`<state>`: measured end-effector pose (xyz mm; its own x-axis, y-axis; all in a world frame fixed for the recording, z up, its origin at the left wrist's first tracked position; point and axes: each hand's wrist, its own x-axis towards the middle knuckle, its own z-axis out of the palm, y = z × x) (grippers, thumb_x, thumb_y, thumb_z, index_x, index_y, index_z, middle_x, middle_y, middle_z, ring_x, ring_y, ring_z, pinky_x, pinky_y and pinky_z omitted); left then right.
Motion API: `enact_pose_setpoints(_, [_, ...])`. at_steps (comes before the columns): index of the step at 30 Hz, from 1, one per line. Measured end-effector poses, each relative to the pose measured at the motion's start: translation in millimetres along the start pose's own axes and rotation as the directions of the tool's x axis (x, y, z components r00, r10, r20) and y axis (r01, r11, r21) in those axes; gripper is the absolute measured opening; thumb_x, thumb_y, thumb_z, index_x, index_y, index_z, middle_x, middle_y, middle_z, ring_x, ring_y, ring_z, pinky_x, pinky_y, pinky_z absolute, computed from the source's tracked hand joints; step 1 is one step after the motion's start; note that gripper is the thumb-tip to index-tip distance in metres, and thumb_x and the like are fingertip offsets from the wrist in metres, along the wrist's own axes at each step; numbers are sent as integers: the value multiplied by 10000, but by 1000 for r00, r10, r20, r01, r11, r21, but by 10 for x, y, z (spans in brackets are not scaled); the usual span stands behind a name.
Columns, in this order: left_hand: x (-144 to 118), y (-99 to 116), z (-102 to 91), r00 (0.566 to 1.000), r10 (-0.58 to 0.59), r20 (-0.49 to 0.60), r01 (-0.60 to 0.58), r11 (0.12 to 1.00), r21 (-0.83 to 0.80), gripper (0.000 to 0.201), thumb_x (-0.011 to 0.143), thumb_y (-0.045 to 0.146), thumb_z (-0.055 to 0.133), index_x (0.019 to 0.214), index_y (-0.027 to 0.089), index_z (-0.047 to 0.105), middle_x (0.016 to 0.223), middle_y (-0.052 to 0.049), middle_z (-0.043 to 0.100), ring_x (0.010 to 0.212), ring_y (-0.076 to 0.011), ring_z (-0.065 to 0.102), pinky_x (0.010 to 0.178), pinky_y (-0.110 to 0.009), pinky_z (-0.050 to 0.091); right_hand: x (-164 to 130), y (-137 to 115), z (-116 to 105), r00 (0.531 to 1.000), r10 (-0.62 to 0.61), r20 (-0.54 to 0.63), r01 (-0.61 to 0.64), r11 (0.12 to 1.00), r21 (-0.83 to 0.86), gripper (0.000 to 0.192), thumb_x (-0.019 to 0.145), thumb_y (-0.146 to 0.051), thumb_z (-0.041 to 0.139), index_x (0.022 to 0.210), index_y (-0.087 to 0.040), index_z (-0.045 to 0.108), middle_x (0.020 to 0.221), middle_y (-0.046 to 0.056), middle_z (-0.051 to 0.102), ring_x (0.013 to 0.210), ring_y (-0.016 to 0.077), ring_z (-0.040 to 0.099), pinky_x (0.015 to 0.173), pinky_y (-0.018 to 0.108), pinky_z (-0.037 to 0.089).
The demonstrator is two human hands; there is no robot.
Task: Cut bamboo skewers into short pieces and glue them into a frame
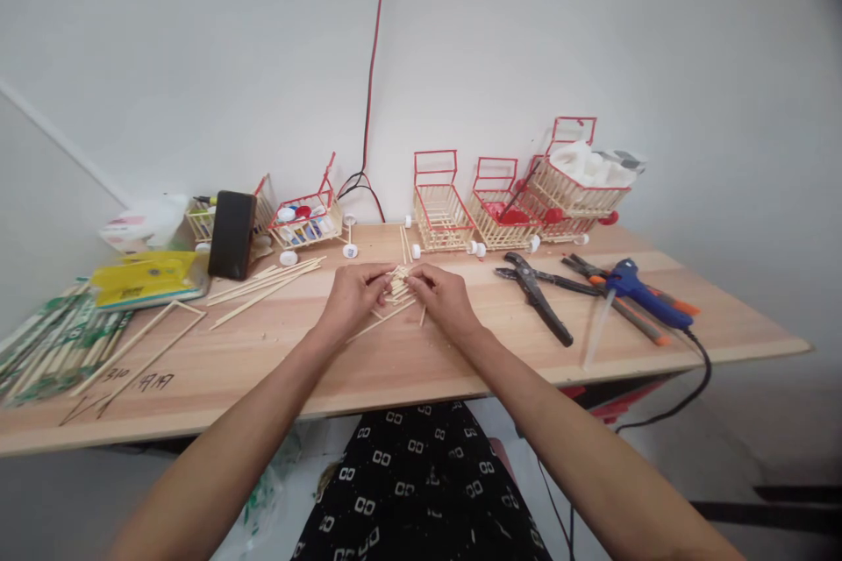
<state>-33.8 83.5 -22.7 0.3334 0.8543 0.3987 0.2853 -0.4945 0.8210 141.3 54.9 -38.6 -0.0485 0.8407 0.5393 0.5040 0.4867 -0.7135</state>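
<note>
A small bundle of thin wooden sticks (398, 285) is pinched between the closed fingers of the left hand (355, 298) and right hand (444, 298), above the smooth wooden table (395, 359).

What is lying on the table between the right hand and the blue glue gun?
In the head view, black pliers lie between the right hand and the glue gun, on the table.

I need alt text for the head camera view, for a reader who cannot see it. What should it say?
Two bare hands, the left hand and right hand, hold a small bundle of short wooden sticks over a wooden table. Miniature stick shopping carts with red frames stand along the wall; pliers and a blue glue gun lie to the right.
</note>
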Motion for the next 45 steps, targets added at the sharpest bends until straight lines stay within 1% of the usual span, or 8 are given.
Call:
enact_pose_setpoints(8, [1, -5, -9, 1000, -14, 6, 14, 1000, 8, 306, 819, 246, 573, 1051, 115, 725, 669, -44, 683, 469, -107, 549, 493, -216, 450, -1, -2, -9, 1000, -7, -6, 7, 1000, -4, 177, 864, -261, 525, 762, -186, 650, 697, 0, 617, 667, 141, 550, 650, 232, 393])
enact_pose_setpoints(17, [7, 27, -15, 1000, 6, 4, -6, 999, 51, 289, 820, 246, 566, 1019, 128, 739, 631, -31, 677, 456, -102, 543, 473, -199, 433, -9, 13, -6, 1000, -11, -10, 12, 1000, 5, 184, 869, -264, 525, 759, -183, 649, 696, 0, 619, 659, 138, 547, 638, 228, 384])
enact_pose_setpoints(21, [5, 32, -13, 1000, 10, 6, -10, 998, 60, 284, 818, 245, 565, 1012, 138, 742, 657, -35, 693, 453, -105, 545, 472, -200, 434, -6, 23, -1, 1000, -7, -6, 7, 1000, -4, 179, 867, -269, 522, 765, -189, 646, 692, -2, 616, 660, 140, 546, 642, 231, 391])
enact_pose_setpoints(34, [-13, 20, -8, 997, 77, 26, -79, 987, 141, 257, 837, 207, 540, 986, 166, 745, 637, -14, 680, 448, -98, 543, 479, -190, 414, -13, 58, 14, 1000, 3, 0, -3, 1000, 2, 182, 866, -272, 524, 762, -187, 648, 675, -9, 612, 656, 136, 549, 642, 228, 392])
enact_pose_setpoints(39, [-19, 23, -19, 993, 109, 39, -114, 975, 192, 253, 849, 201, 534, 989, 175, 743, 641, -14, 683, 474, -102, 561, 516, -194, 421, -16, 59, 14, 1000, 4, 10, -4, 1000, 12, 187, 869, -271, 524, 753, -187, 645, 670, -8, 611, 658, 137, 552, 643, 227, 391])
enact_pose_setpoints(45, [-10, 19, -36, 994, 104, 24, -107, 969, 221, 247, 851, 196, 537, 990, 181, 741, 694, -27, 707, 497, -108, 576, 525, -199, 431, -9, 47, 19, 1000, 18, 11, -18, 1000, 22, 179, 866, -275, 525, 766, -190, 646, 685, -6, 621, 675, 144, 564, 648, 228, 401])
